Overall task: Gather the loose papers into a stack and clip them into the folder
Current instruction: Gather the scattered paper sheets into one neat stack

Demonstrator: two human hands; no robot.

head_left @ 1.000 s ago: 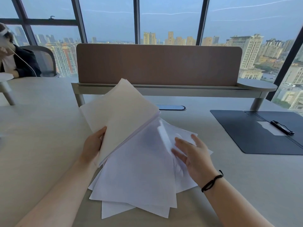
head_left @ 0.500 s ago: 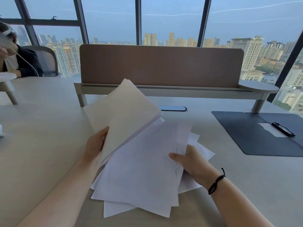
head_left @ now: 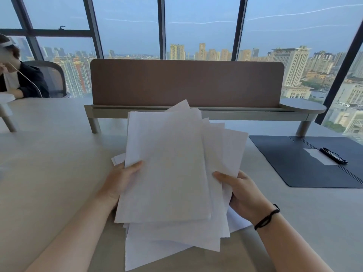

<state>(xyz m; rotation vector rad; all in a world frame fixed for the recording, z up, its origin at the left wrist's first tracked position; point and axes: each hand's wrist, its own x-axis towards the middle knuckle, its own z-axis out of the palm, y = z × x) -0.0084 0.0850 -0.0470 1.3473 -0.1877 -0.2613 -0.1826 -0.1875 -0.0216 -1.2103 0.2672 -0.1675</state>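
A bundle of several white papers [head_left: 169,165] is held up over the desk in front of me, fanned and uneven at its edges. My left hand [head_left: 119,179] grips its left edge with the thumb on top. My right hand [head_left: 243,191], with a black cord on the wrist, grips the right edge. A few sheets hang lower at the bottom. The dark folder [head_left: 290,163] lies open on the desk to the right, with a black clip [head_left: 333,155] on a white patch near its spine.
A brown divider panel [head_left: 186,83] on a pale shelf stands across the desk behind the papers. A person in dark clothes [head_left: 21,81] sits at the far left by a chair. Windows run along the back.
My right hand has taken hold of the loose sheets and brought them up against the bundle in my left hand. The whole bundle has swung upright and moved toward the centre.
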